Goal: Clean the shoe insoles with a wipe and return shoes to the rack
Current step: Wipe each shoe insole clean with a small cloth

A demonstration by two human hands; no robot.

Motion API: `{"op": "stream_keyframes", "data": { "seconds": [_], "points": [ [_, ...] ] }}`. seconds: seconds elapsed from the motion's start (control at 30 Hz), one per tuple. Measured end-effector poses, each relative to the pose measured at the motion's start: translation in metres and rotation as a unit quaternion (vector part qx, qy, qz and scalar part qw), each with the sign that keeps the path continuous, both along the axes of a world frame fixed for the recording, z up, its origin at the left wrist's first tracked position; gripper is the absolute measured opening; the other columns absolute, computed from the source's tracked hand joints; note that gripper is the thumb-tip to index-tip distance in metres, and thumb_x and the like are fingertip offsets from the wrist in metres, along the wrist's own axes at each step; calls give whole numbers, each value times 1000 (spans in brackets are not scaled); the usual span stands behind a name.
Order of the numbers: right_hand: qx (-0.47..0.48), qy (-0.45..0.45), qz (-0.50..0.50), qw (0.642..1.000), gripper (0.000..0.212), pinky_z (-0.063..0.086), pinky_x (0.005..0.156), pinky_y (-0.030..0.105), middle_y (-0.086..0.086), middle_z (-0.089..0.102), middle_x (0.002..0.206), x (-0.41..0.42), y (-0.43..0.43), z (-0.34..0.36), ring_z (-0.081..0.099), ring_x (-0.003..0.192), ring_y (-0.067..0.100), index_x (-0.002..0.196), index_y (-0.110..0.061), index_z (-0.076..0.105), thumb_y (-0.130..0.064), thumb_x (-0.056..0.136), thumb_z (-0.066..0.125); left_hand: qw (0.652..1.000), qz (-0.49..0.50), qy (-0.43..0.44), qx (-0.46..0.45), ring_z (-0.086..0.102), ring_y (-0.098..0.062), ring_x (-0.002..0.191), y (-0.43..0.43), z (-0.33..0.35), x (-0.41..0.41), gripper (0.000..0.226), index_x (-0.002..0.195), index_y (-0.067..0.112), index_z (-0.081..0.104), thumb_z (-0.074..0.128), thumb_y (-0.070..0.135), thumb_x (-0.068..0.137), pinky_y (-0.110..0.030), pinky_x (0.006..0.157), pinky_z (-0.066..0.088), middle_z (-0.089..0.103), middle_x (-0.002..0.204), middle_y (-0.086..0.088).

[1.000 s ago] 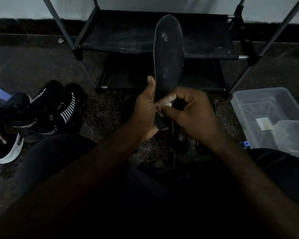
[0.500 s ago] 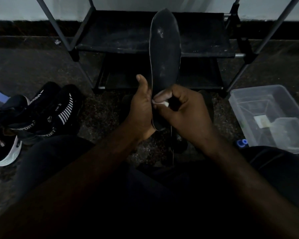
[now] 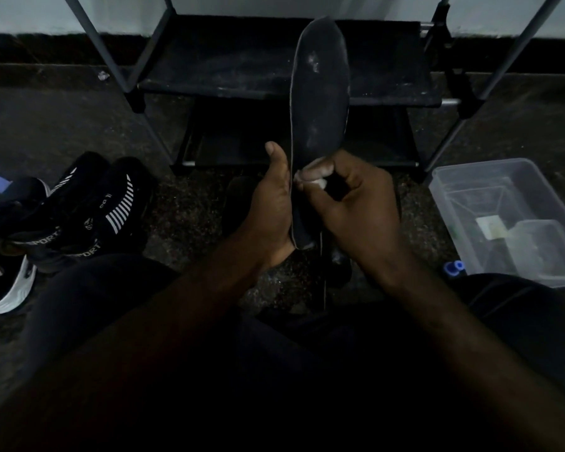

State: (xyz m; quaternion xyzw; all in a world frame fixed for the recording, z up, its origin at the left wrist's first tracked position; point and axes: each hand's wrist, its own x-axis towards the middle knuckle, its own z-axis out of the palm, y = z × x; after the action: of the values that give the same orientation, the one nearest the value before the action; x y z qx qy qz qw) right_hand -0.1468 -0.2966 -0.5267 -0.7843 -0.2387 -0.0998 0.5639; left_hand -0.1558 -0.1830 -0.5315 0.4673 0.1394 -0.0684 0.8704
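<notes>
A long dark insole (image 3: 320, 102) with pale smudges stands upright in front of the shoe rack (image 3: 242, 57). My left hand (image 3: 273, 207) grips its lower end from the left, thumb pointing up along its edge. My right hand (image 3: 349, 203) pinches a small white wipe (image 3: 318, 181) against the insole's lower face. Black shoes with white stripes and "SPORT" lettering (image 3: 79, 216) lie on the floor at the left. The heel of the insole is partly hidden by my hands.
A clear plastic box (image 3: 509, 220) with a smaller tub inside sits on the floor at the right, a small blue cap (image 3: 454, 266) beside it. A black and white shoe (image 3: 4, 288) lies at the far left. Dark shoes lie below my hands. My knees fill the foreground.
My right hand with the wipe has shifted slightly along the insole's lower part. The left hand keeps its hold, and the insole stays upright, tilting a little.
</notes>
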Motion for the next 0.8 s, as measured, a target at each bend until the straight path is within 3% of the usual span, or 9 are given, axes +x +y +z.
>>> {"op": "stream_keyframes", "data": {
  "seconds": [0.1, 0.23, 0.4, 0.53, 0.63, 0.73, 0.8],
  "points": [
    [-29, 48, 90, 994, 6, 57, 76, 24, -3, 74, 87, 2, -4, 2, 70, 83, 7, 86, -10, 72, -4, 84, 74, 1000, 20, 2, -1, 63, -25, 114, 2, -1, 0, 76, 131, 6, 55, 15, 62, 97, -39, 99, 51, 65, 124, -17],
    [30, 28, -4, 999, 5, 56, 77, 25, -4, 73, 87, 2, 0, 0, 69, 84, 7, 86, -11, 70, -6, 86, 72, 1000, -5, -1, 2, 55, -26, 126, -1, 0, -1, 78, 138, 6, 48, 10, 61, 97, -39, 104, 46, 53, 139, -18],
    [-17, 31, 79, 996, 6, 56, 78, 24, -3, 74, 89, 2, -5, 2, 70, 85, 7, 87, -10, 72, -4, 86, 72, 1000, 0, 0, 13, 54, -29, 127, 3, -6, -1, 81, 134, 4, 52, 11, 64, 96, -47, 109, 41, 55, 136, -20],
    [11, 1, 0, 1000, 7, 52, 76, 17, -6, 72, 85, 6, -4, 1, 68, 83, 4, 86, -8, 71, -2, 87, 70, 1000, -20, -3, -2, 49, -27, 132, -3, -6, -1, 81, 140, 4, 46, 10, 62, 97, -41, 106, 44, 51, 142, -19],
    [-27, 39, 77, 996, 7, 56, 76, 25, -2, 74, 87, 8, -9, 2, 70, 83, 8, 86, -10, 72, -3, 85, 72, 1000, -2, 3, -3, 59, -25, 121, -2, -8, -1, 80, 135, 5, 51, 14, 64, 96, -39, 99, 51, 57, 135, -18],
    [8, 37, 45, 998, 4, 57, 77, 29, -1, 73, 86, 5, -7, 1, 70, 83, 9, 85, -8, 71, -4, 85, 72, 1000, 6, 0, 10, 54, -27, 127, 0, -9, 4, 80, 136, 5, 50, 13, 64, 96, -43, 108, 43, 55, 138, -18],
    [6, 26, 41, 999, 3, 57, 78, 28, -1, 73, 87, 5, -5, 1, 70, 84, 8, 86, -6, 71, -4, 85, 72, 1000, 2, -5, 12, 55, -26, 126, 0, -9, 4, 81, 137, 5, 50, 14, 64, 96, -40, 104, 46, 56, 136, -18]
  ]
}}
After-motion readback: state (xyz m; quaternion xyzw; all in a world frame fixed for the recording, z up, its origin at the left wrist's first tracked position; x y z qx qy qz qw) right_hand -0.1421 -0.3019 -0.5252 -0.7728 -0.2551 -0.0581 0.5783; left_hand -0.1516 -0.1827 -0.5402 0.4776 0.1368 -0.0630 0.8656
